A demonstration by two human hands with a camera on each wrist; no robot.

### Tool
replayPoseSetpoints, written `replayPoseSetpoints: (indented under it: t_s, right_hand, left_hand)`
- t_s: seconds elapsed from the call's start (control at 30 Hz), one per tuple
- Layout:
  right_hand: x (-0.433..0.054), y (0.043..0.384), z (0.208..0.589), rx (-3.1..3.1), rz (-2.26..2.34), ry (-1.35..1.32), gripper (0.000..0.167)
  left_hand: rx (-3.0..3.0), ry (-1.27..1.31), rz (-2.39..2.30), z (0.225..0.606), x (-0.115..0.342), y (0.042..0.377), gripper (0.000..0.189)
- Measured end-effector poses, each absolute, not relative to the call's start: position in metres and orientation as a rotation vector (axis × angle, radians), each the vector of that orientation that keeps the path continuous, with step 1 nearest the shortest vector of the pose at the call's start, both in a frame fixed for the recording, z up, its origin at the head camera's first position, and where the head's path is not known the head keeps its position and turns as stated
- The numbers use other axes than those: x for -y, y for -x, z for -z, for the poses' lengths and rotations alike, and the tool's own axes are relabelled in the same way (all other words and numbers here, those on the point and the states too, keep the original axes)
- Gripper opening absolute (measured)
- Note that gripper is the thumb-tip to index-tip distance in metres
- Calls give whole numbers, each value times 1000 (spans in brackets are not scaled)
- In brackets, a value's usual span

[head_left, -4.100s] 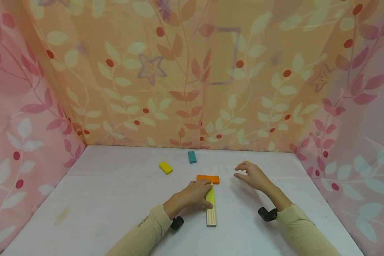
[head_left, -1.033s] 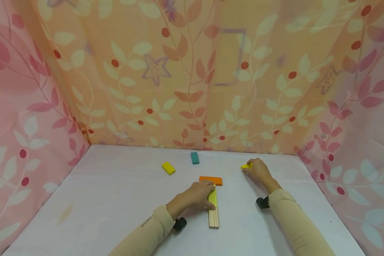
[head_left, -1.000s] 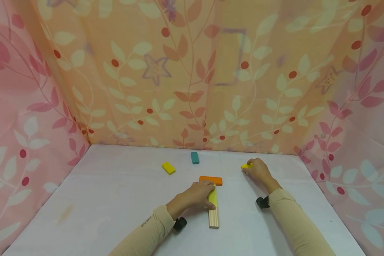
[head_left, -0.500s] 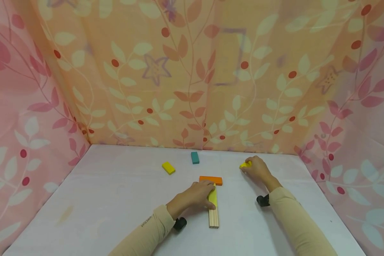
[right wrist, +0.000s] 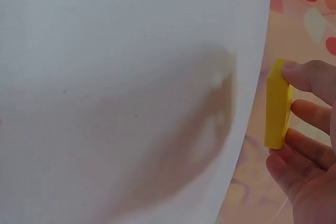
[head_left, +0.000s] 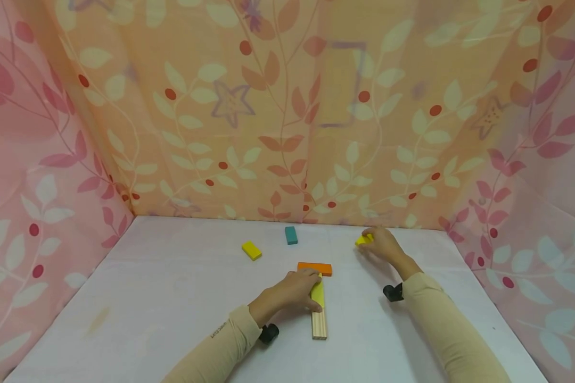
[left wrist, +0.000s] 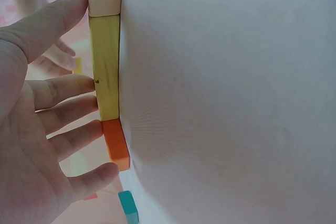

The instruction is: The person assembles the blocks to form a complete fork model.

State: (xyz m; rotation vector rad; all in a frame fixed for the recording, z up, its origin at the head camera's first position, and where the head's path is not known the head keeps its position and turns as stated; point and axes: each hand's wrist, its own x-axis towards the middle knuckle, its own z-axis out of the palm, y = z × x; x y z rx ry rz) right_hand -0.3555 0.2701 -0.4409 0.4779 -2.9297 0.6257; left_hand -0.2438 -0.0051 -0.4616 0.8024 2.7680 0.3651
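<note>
In the head view my left hand rests over a pale yellow wooden block. Its fingers are fairly straight; in the left wrist view the fingertips touch that block's upper side. End to end with it lies a plain wooden block, near my thumb. An orange block lies crosswise at the far end, forming a T. My right hand pinches a bright yellow block between thumb and fingers. The right wrist view has this block raised off the white surface, its shadow below.
Farther back on the white table lie another yellow block and a teal block. Floral cloth walls in the back and both sides. Each wrist carries a small black camera.
About four seconds ago my right hand hovered with nothing held by the yellow block. Now it holds that block, lifted and shifted slightly left and away. My left hand stays put.
</note>
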Motion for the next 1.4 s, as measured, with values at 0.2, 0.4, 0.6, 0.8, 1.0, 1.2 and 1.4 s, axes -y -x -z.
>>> replayPoseSetpoints:
  t_s: [0.2,0.4,0.6,0.8,1.0,1.2,1.4]
  right_hand:
    - [-261,356,437,2926,-670,-509,39]
    - [-254,354,434,2919,-719,-523,37]
    - [-249,353,434,2936,-767,-538,36]
    - [-241,354,431,2954,-749,-581,39]
    - [-233,355,427,2940,-726,-656,38]
    - [-226,354,426,2912,-752,-723,35]
    - [-219,356,428,2906,-772,-749,34]
  left_hand:
    - [-2762,-800,-377,459,6,245,73]
    - [-2753,-795,-393,461,6,245,73]
    - [-2755,-801,-392,462,6,244,72]
    - [-2760,-799,-376,461,6,243,73]
    - [-2763,-800,-366,461,5,244,74]
    - [-2762,-818,-354,462,5,245,75]
    - [-2755,-790,-372,463,5,247,74]
